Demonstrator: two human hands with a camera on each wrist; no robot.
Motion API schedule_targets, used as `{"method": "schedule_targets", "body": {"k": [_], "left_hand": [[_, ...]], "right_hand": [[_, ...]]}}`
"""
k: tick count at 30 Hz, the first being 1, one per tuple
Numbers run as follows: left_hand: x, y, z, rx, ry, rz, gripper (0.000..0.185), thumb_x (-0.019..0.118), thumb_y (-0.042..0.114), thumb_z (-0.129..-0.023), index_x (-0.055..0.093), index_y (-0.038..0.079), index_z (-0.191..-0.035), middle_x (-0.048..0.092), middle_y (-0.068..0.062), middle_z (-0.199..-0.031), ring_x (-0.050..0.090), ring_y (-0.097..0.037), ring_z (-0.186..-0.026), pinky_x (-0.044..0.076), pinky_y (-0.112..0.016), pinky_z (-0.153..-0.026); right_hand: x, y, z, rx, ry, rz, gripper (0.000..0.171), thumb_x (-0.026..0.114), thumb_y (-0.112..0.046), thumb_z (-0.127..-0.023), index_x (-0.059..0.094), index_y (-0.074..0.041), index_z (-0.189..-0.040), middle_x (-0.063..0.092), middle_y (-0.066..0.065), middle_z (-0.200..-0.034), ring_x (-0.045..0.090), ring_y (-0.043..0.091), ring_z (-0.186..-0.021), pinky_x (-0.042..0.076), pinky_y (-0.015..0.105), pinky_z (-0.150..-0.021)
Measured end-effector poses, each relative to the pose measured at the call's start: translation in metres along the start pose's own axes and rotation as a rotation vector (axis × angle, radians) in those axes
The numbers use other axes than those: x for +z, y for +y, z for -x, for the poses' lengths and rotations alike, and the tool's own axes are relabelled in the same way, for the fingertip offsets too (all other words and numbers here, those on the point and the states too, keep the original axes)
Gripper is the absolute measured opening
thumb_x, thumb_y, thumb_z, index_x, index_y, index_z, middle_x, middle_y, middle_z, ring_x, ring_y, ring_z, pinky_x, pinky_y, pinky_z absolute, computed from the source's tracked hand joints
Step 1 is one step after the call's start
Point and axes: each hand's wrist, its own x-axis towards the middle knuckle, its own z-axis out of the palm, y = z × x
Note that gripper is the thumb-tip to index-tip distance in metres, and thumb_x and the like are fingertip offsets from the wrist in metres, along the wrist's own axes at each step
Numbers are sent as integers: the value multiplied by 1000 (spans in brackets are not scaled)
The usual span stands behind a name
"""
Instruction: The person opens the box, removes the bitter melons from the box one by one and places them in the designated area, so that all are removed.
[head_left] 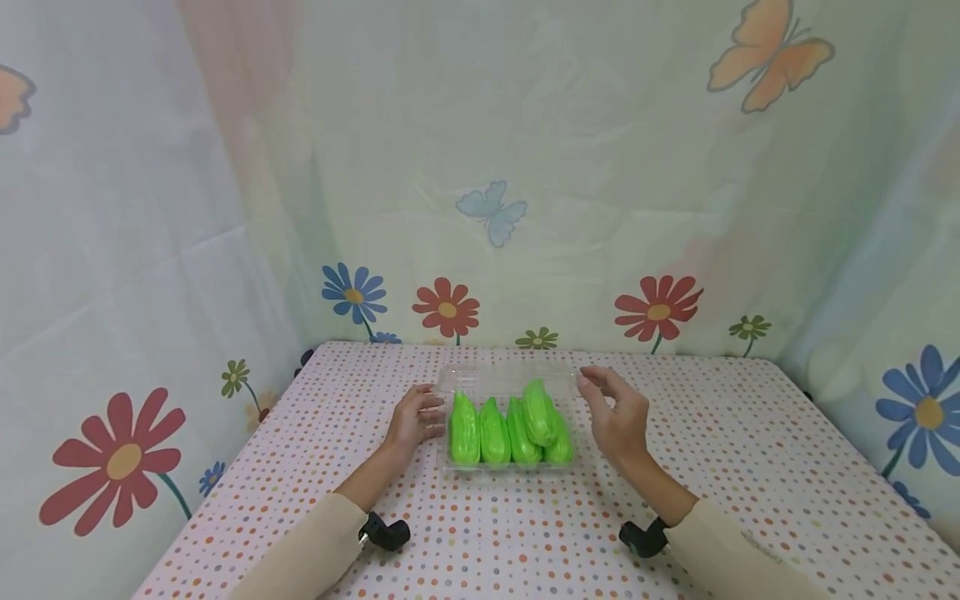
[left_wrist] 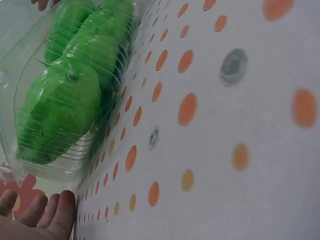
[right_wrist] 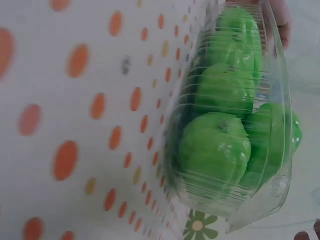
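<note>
Clear plastic box (head_left: pixel 508 417) sits on the dotted tablecloth (head_left: pixel 750 467), toward the far middle of the table, lid open and leaning back toward the curtain (head_left: pixel 525 167). Inside: green peppers (head_left: pixel 510 429), four in a row side by side, a fifth lying on top at the right end. Left hand (head_left: pixel 414 419) rests on the cloth at the box's left side, fingers loosely curled, tips touching or just beside the wall; it grips nothing that can be seen. Right hand (head_left: pixel 617 417) is raised just off the box's right side, fingers apart and gently bent, thumb and forefinger near the far right corner of the lid; contact cannot be told, nothing held. Left wrist view: peppers (left_wrist: pixel 70 85) behind the ribbed wall (left_wrist: pixel 75 150), fingertips (left_wrist: pixel 50 212) at the lower edge. Right wrist view: same box (right_wrist: pixel 235 125) from its other side, peppers pressed against the wall. Both sleeves beige; a black mount (head_left: pixel 386 532) shows at each wrist.
</note>
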Motion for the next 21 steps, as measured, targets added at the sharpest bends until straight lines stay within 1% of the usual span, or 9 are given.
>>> {"method": "schedule_targets", "body": {"k": [3,5,9,12,16,21], "left_hand": [[2,1,-5,-3,-8,-15,54,38,26,-104,37,4,-153,48,-27,-145,53,-42,-128,53,-49,-98],[3,2,-7,-3,-7,-19,54,38,26,-104,37,4,-153,47,-27,-148,50,-42,-132,52,-49,-101],[5,0,-11,3,-3,-13,53,43,24,-104,39,5,-154,47,-25,-150,48,-40,-137,49,-48,-105],[6,-2,-15,-2,4,-21,51,47,24,-104,42,7,-153,53,-21,-145,53,-35,-131,51,-44,-102],[10,-4,-18,-7,23,-43,50,53,23,-103,47,9,-151,62,-14,-133,62,-24,-118,52,-37,-97],[14,-8,-20,3,47,-45,49,55,18,-102,48,8,-150,69,-13,-120,69,-18,-106,55,-33,-96]], "right_hand": [[4,0,-6,-17,1,-38,24,58,-12,-100,72,4,-111,76,15,-99,63,0,-87,45,11,-73],[7,-1,-10,-21,4,-60,27,56,-13,-101,70,6,-112,75,18,-104,63,0,-92,44,9,-77],[12,-4,-16,-6,5,-95,29,54,-15,-101,68,6,-115,73,22,-109,62,4,-97,44,10,-80],[15,-5,-18,15,6,-127,27,54,-14,-101,67,5,-116,72,21,-108,62,5,-98,46,11,-83],[19,-4,-21,66,2,-182,26,58,-11,-100,67,5,-118,71,20,-110,62,9,-99,48,10,-84],[22,-4,-26,157,-23,-227,30,62,-9,-99,63,4,-126,68,20,-122,62,24,-111,48,12,-86]]}}
